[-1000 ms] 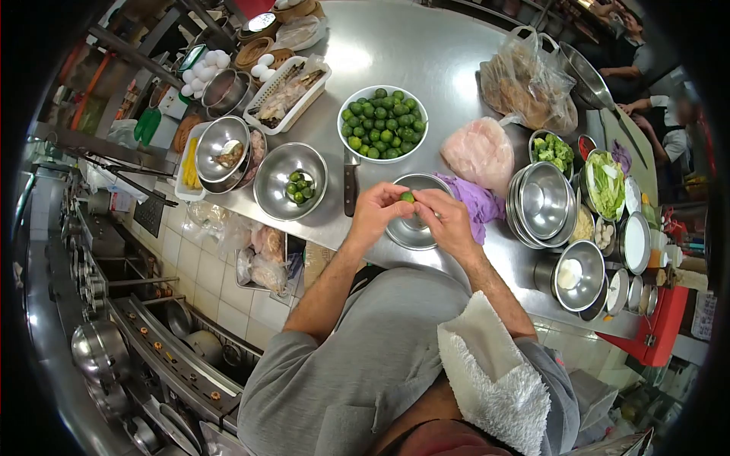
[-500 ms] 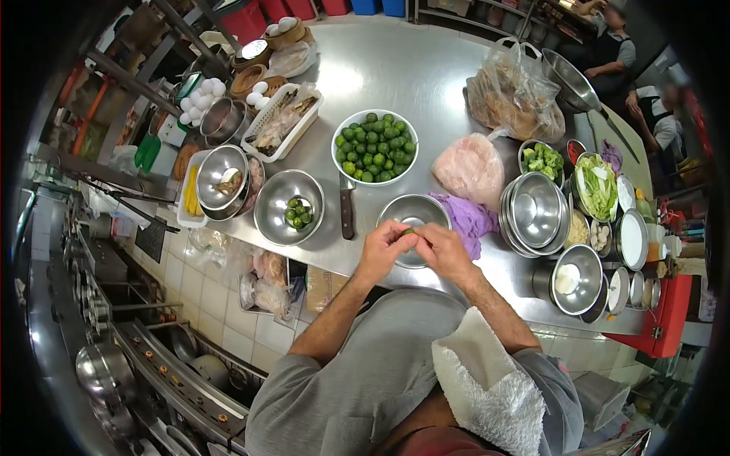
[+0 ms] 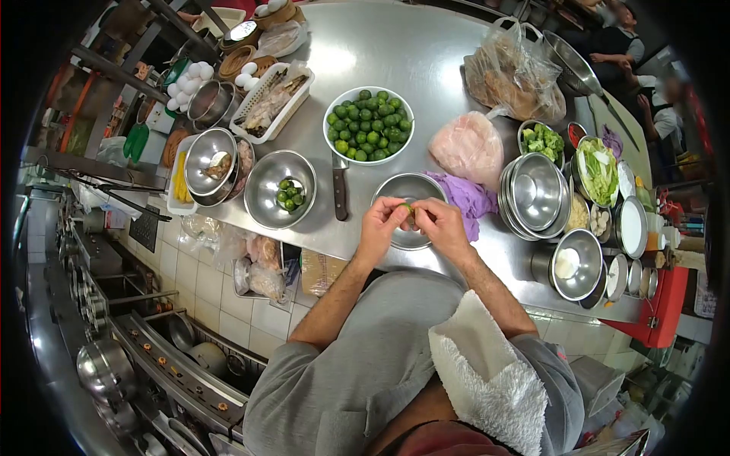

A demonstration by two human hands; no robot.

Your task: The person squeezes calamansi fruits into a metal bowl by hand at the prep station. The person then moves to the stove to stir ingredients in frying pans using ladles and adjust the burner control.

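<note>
Green lime (image 3: 407, 207) (1), clamped btwn our L hand (image 3: 380, 226) and R hand (image 3: 445, 226), sits R of the knife (image 3: 340, 194), over 1 bowl (image 3: 411, 185), prob. so drips land there. Beyond the knife (just 1) we've 1 tub (image 3: 365, 163) of limes (image 3: 370, 124), too heaped to count; L of it, 1 basin (image 3: 265, 181) w/ abt 6 loose limes (image 3: 290, 196).

- Green fruit (image 3: 408, 207), below the white bowl (image 3: 357, 161): mostly hidden by the hands (image 3: 377, 228).
- Knife (image 3: 340, 194), at the bowl's lower left: blade tip hidden.
- Person (image 3: 667, 124), far right of the bowl: head blurred.
</note>
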